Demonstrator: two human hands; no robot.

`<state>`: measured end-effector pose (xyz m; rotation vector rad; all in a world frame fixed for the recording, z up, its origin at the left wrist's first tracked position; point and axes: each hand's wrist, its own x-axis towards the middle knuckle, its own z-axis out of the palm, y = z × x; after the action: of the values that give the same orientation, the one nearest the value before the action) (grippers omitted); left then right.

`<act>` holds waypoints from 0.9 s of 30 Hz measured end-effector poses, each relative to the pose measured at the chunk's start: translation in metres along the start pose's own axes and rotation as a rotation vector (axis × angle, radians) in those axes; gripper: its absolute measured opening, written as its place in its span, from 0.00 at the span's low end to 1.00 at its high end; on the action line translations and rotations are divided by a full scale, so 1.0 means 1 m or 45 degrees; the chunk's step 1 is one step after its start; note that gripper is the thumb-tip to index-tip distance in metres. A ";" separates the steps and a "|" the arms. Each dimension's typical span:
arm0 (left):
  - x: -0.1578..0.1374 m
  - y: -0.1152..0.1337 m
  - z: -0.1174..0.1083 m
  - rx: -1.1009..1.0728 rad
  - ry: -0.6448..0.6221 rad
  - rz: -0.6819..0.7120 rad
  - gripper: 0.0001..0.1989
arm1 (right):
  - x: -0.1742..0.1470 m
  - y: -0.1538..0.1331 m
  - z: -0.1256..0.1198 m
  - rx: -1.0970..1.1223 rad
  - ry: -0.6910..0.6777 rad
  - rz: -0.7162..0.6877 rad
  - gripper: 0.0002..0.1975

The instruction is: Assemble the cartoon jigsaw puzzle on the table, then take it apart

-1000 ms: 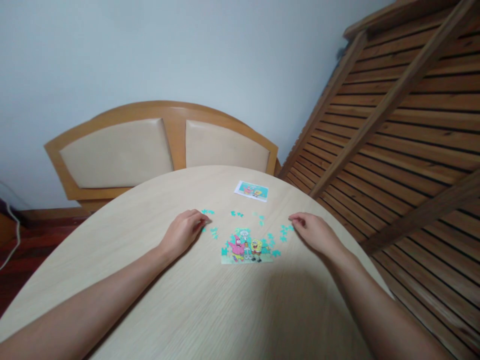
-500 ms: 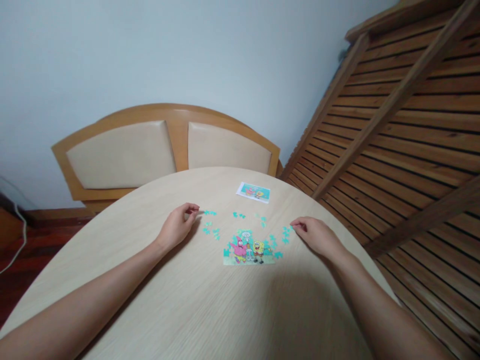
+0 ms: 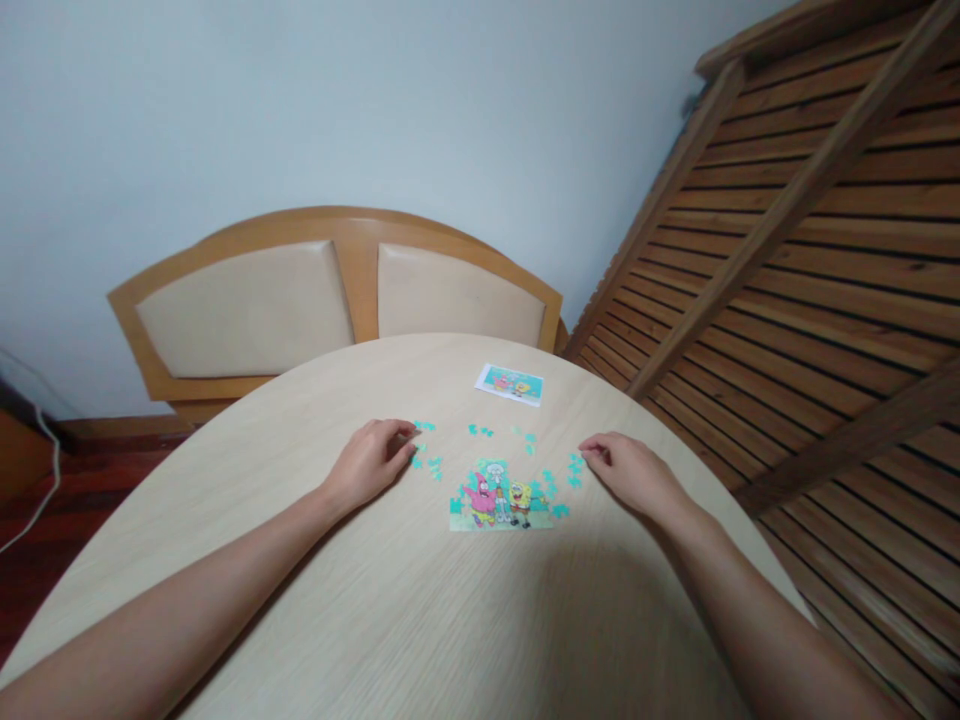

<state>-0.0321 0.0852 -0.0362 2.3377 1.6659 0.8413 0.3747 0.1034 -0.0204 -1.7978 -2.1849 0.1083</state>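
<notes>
A partly joined jigsaw puzzle with pink and yellow cartoon figures lies on the table, its top edge uneven. My left hand is left of it, thumb and fingers apart, the fingertips beside loose teal puzzle pieces. More teal pieces lie just right of its thumb. On the other side, my right hand rests with thumb and forefinger drawn together, close to another group of loose pieces. Whatever is between those fingertips is too small to make out.
A picture card of the same cartoon lies farther back on the round wooden table. Several loose pieces lie between card and puzzle. A padded chair back stands behind the table, and a slatted wooden panel leans at the right.
My left hand has moved right and slightly nearer me, its fingers now over the edge of the left pieces. My right hand stays almost where it was. The view has shifted slightly.
</notes>
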 end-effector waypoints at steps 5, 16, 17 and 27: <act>-0.005 0.006 0.001 0.004 -0.036 0.095 0.16 | -0.001 -0.003 -0.002 0.019 -0.034 0.007 0.14; -0.008 0.010 0.001 0.002 -0.108 0.325 0.13 | 0.000 -0.003 0.006 0.096 -0.062 -0.236 0.14; -0.008 0.010 0.001 0.005 -0.109 0.325 0.12 | 0.000 -0.003 0.007 0.110 -0.055 -0.247 0.14; -0.008 0.010 0.001 0.008 -0.121 0.316 0.12 | 0.001 -0.015 0.013 0.154 0.051 -0.296 0.12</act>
<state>-0.0251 0.0743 -0.0360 2.5817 1.3636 0.7508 0.3567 0.1027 -0.0285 -1.4589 -2.2879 0.1468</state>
